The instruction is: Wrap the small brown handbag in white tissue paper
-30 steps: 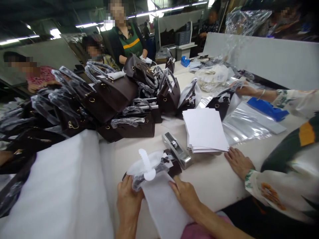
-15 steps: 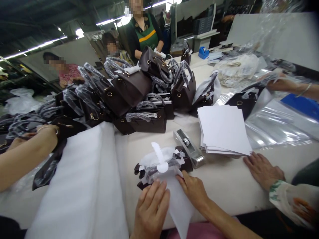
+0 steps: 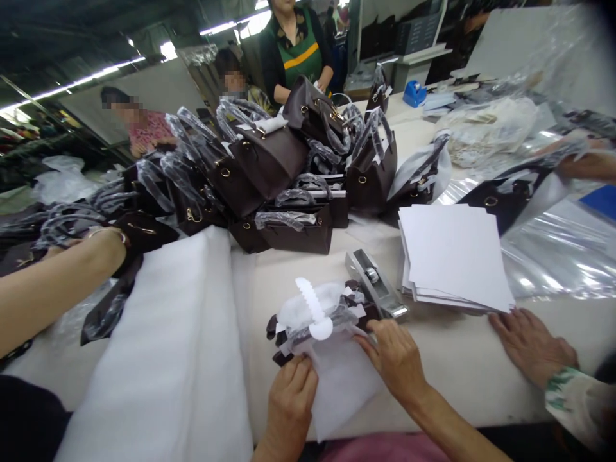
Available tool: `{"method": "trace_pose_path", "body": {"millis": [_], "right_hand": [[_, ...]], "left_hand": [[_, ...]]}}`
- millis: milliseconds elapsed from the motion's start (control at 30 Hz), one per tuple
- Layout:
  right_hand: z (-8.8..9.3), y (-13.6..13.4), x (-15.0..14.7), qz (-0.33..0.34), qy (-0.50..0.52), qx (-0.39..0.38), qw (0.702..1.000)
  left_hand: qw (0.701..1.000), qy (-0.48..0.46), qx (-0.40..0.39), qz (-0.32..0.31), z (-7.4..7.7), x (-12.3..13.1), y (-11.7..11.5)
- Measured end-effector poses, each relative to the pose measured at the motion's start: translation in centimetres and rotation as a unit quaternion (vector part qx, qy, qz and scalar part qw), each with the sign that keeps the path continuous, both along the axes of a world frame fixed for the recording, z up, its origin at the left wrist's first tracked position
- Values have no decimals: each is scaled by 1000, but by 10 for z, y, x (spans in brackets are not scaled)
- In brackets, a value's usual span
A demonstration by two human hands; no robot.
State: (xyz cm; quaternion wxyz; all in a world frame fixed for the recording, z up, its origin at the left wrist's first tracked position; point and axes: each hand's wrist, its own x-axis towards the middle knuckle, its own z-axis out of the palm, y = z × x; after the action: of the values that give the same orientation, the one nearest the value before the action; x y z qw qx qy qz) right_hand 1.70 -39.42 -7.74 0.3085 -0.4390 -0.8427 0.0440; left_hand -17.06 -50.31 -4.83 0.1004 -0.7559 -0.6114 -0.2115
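Note:
A small dark brown handbag [image 3: 320, 314], its handles wrapped in clear plastic and a white scalloped tag on top, lies near the table's front edge. A white foam sheet [image 3: 339, 382] lies against it. My left hand [image 3: 289, 401] pinches the sheet's left edge just below the bag. My right hand [image 3: 394, 359] presses the sheet's upper right corner against the bag, fingers curled on it.
A metal tape dispenser [image 3: 376, 292] and a stack of white paper [image 3: 455, 256] lie right of the bag. A co-worker's hand [image 3: 532, 340] rests by the stack. Many wrapped brown handbags [image 3: 269, 167] crowd the table's back. A thick foam roll [image 3: 158, 346] lies left, another person's forearm [image 3: 58, 282] across it.
The view has shifted, so the bag sits higher and further right. My left hand slid down onto the sheet's edge, and my right hand moved up to the bag's right side.

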Motion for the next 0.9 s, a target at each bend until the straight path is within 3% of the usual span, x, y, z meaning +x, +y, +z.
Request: {"method": "trace_pose_path", "body": {"millis": [67, 133, 233, 300, 400, 533, 600, 700, 767, 833, 900], "right_hand": [[16, 0, -2, 45, 2, 51, 998], [37, -5, -7, 132, 14, 81, 988], [66, -13, -19, 251, 43, 93, 963], [75, -16, -30, 289, 46, 91, 952], [64, -19, -48, 271, -11, 82, 959], [29, -23, -61, 156, -122, 84, 977], [16, -25, -61, 147, -133, 95, 976], [7, -23, -60, 161, -135, 81, 974], [4, -22, -62, 163, -119, 60, 978], [0, -21, -67, 154, -72, 54, 984], [-4, -22, -71, 133, -25, 53, 989]], "left_hand": [[1000, -1, -3, 4, 0, 1, 1], [1000, -8, -13, 1, -1, 1, 1], [1000, -22, -13, -8, -4, 2, 0], [1000, -24, -4, -10, -6, 2, -1], [1000, -19, 1, -20, -9, -1, -2], [998, -23, -11, -54, -12, -8, -6], [999, -23, -25, -39, -9, -11, -10], [998, -29, -63, 0, 5, -6, -13], [996, -69, -50, -11, 17, 6, -8], [994, -110, -6, -28, 28, 22, 6], [994, -105, 16, 8, 33, 37, 29]]}}
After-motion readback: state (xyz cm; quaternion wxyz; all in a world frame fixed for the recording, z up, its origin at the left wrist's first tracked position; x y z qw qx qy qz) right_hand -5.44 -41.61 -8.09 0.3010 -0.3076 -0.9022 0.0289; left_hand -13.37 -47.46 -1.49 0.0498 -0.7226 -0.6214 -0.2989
